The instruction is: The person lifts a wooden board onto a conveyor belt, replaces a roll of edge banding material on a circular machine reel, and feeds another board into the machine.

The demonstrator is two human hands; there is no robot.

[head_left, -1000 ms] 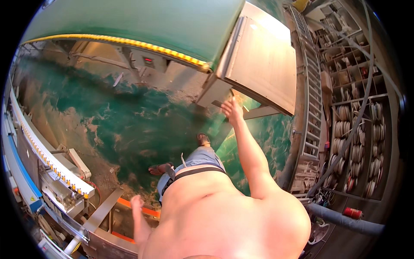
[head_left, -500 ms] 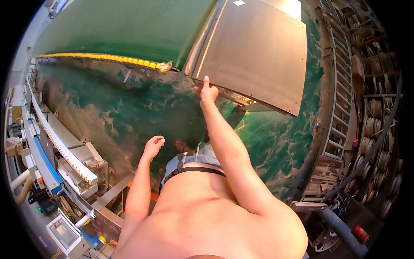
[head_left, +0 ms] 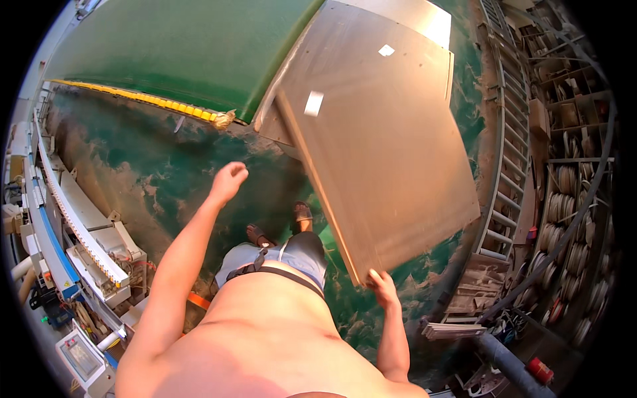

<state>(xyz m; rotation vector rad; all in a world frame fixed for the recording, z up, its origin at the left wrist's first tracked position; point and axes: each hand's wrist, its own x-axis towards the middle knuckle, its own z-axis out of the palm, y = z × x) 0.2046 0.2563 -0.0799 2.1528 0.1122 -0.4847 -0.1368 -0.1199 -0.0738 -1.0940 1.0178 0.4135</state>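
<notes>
A large flat brown panel [head_left: 391, 166] juts toward me at an angle from a stack of similar panels [head_left: 398, 20]. It has a white label near its far left end. My right hand [head_left: 381, 288] grips its near corner, thumb on top and the other fingers hidden below. To the left, my left hand [head_left: 229, 182] hangs in the air above the floor, fingers curled in with nothing visible in them. It touches neither the panel nor the machine.
A green surface [head_left: 172, 53] with a yellow edge strip [head_left: 139, 96] lies far left. White machinery with a curved rail [head_left: 79, 219] and a control screen [head_left: 81, 355] line the left. Along the right stand a roller conveyor [head_left: 507, 179] and shelves of coiled rolls [head_left: 564, 199].
The panel has swung out toward me and to the right, its near corner in my right hand. My left hand has moved up and forward. My view has shifted slightly.
</notes>
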